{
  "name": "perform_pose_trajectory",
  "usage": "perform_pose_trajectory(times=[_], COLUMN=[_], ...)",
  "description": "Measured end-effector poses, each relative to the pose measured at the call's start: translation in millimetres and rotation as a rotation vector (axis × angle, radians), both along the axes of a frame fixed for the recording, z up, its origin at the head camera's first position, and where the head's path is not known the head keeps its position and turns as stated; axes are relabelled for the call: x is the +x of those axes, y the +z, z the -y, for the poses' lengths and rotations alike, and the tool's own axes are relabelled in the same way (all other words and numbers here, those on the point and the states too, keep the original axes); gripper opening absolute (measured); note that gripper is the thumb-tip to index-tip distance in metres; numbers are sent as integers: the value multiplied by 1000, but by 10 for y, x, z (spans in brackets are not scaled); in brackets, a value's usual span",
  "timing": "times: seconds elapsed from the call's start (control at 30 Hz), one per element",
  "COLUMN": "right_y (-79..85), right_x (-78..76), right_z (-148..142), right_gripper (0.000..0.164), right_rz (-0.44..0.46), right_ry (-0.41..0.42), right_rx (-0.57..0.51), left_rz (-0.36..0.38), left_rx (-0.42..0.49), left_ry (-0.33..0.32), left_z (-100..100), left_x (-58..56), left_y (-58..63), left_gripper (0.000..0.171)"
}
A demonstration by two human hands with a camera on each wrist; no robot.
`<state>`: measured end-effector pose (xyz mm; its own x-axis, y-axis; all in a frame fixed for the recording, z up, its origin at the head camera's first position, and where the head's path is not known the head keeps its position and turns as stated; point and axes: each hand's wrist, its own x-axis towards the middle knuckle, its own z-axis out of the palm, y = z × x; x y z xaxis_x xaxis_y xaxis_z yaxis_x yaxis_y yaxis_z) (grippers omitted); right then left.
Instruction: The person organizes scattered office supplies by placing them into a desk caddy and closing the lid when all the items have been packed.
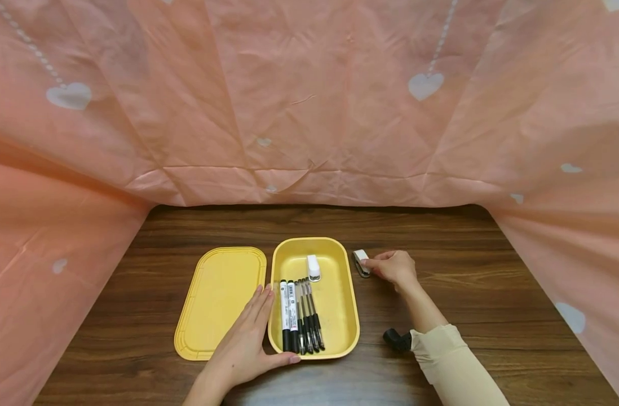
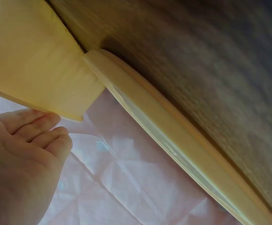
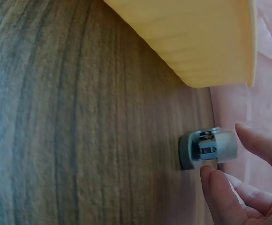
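Observation:
My left hand (image 1: 246, 338) rests at the left side of an uncovered yellow box (image 1: 342, 332), fingers fairly straight along its rim and thumb at the near edge. Inside lie two white markers (image 1: 292, 316) with black ends, several clear-and-black pens (image 1: 312, 321) and a small white object (image 1: 313, 267) of unclear kind. Right of the box, a small grey-and-white stapler (image 3: 204, 149) stands on the table. My right hand (image 1: 394, 269) is at it, with thumb and fingers on opposite sides; in the right wrist view small gaps show between fingertips and stapler.
A yellow lid (image 1: 223, 304) lies flat on the wooden table (image 1: 492, 293), left of the box. A black device (image 1: 397, 340) sits at the right wrist. Pink curtain (image 1: 309, 113) with white hearts encloses the back and sides.

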<state>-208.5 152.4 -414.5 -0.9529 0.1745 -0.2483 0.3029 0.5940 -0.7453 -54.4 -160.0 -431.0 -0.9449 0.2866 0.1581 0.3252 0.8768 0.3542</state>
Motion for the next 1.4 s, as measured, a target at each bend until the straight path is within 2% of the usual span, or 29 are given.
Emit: perform_pose_trajectory(times=[0.13, 0.37, 0.77, 1.13, 1.3, 1.4], right_y=[-18, -32, -50, -11, 46, 109], right_x=[3, -16, -19, -17, -28, -28], right_z=[25, 52, 78, 79, 89, 102], right_gripper=[44, 34, 27, 25, 29, 32], right_rz=[13, 7, 1, -41, -63, -83], right_ry=[-10, -3, -20, -4, -29, -32], right_rx=[4, -143, -190, -24, 2, -21], left_rz=[-8, -5, -13, -37, -26, -12], left_rx=[-4, 7, 1, 3, -1, -3], left_ry=[-1, 3, 0, -8, -6, -2], left_z=[-1, -6, -8, -16, -10, -4], left_x=[1, 3, 3, 1, -1, 0], left_y=[-1, 10, 18, 5, -2, -3], left_gripper=[125, 125, 125, 125, 125, 125])
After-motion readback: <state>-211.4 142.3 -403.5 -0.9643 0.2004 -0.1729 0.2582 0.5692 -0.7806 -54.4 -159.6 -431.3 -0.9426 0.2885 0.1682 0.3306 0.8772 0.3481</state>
